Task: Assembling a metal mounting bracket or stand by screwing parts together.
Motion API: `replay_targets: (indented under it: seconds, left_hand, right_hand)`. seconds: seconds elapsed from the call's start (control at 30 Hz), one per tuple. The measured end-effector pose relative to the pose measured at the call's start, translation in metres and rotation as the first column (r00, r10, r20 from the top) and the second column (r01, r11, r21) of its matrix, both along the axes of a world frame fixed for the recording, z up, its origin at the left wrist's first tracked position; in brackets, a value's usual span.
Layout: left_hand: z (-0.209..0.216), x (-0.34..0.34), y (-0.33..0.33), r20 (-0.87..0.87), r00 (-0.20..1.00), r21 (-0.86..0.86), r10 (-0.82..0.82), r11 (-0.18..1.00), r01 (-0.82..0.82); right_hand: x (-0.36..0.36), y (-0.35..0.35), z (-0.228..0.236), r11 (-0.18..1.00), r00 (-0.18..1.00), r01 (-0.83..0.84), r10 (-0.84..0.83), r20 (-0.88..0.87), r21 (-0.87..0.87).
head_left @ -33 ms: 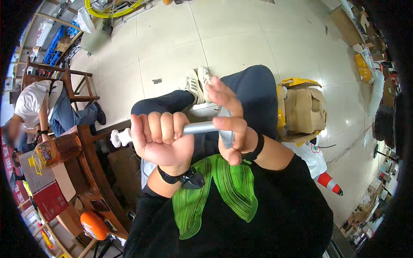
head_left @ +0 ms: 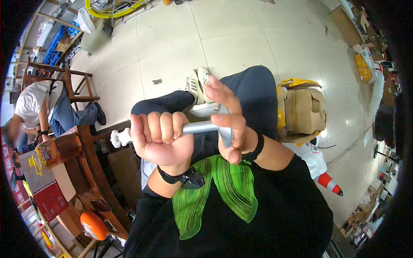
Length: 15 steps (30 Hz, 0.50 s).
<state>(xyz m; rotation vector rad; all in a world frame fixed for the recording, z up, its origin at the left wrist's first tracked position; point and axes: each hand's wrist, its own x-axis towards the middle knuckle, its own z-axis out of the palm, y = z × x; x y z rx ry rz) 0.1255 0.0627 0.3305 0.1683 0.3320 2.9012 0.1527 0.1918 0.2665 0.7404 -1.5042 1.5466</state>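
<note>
My left hand (head_left: 162, 139) is closed in a fist, palm side up, around the middle of a silver tube (head_left: 199, 127). The tube lies nearly level above my lap. A white knobbed fitting (head_left: 121, 137) sticks out of its left end, past my fist. At the right end is a grey disc-shaped flange (head_left: 226, 136), seen nearly edge-on. My right hand (head_left: 237, 127) grips this flanged end with its fingers unevenly bent, one lying across the joint of tube and flange. Another finger stretches upward. My palm hides part of the flange.
Beside my right leg stands an open cardboard box (head_left: 301, 111). A white plastic bag (head_left: 312, 158) and an orange traffic cone (head_left: 330, 184) lie behind it. On my left, a wooden table (head_left: 92, 172) bears a large bottle (head_left: 49, 154). A person (head_left: 38, 105) in white sits beyond.
The fingers of my right hand have shifted very slightly to the left at the flange. My left fist and the tube look almost unmoved.
</note>
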Motion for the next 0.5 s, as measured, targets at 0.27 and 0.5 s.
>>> replay_targets:
  seconds: [0.27,0.5]
  left_hand:
    - [-0.005,-0.016,-0.005,-0.550,0.831,-0.216,-0.082,0.975,-0.047]
    - [0.001,-0.012,-0.002,-0.434,0.897,-0.223,-0.085,0.975,-0.015]
  right_hand:
    - [0.014,-0.014,0.031,0.351,0.395,-0.009,0.861,0.319,-0.936]
    - [0.019,-0.014,0.033,0.460,0.448,-0.030,0.800,0.400,-0.887]
